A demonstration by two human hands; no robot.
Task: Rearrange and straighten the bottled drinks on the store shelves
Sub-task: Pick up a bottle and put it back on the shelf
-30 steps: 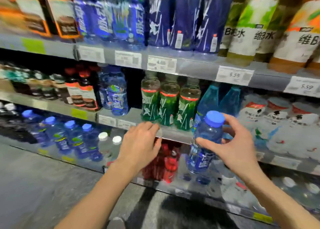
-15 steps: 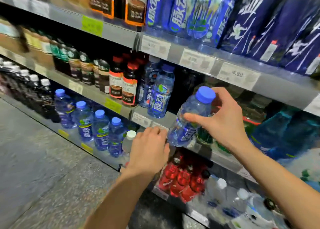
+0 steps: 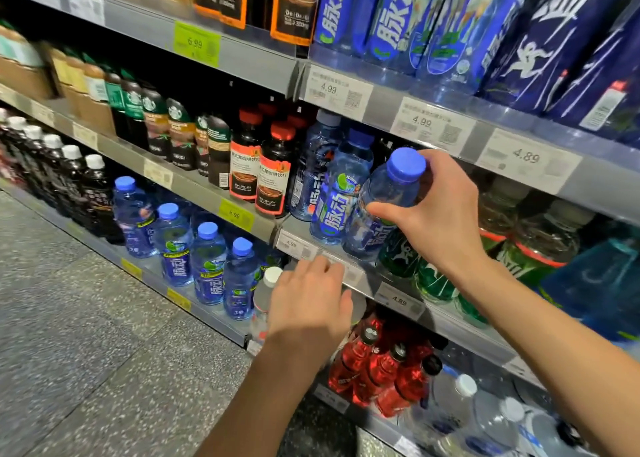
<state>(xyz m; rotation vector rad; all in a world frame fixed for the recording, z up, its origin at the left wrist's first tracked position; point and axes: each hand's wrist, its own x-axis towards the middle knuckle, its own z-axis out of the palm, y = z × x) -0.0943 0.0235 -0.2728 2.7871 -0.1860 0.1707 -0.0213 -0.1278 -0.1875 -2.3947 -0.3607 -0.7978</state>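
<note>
Step in hand: placing one blue drink bottle (image 3: pixel 382 207) into its row on the middle shelf (image 3: pixel 349 276); this is my judgement from how the bottle is held at the shelf front.
Right hand: the right hand (image 3: pixel 440 214) holds the bottle near its top, with the thumb across the front of the bottle below the blue cap (image 3: pixel 406 164) and the other fingers behind it.
Bottle position: it leans to the right at the top, its lower part is just beside the two matching blue bottles (image 3: pixel 337 193) that stand on the same shelf. I cannot tell if its bottom already touches the shelf.
Left hand: the left hand (image 3: pixel 308 304) is in front of the shelf edge, fingers loosely bent and near the price tag (image 3: pixel 294 245); it holds nothing. I cannot tell if the fingertips touch the rail.
Neighbours: green bottles (image 3: pixel 433 276) are just to the right, partly behind the right wrist; dark coffee bottles (image 3: pixel 273 172) stand to the left of the blue ones.
Lower shelf: a row of the same blue bottles (image 3: pixel 207 259) stands below, and red bottles (image 3: pixel 381 370) are under the left hand.
Next move calls for: bringing the bottle upright and setting it down with the label to the front, in line with the two blue bottles, without pushing the green bottles.
Risk: the tilted bottle may knock its neighbour if it goes down too fast.
</note>
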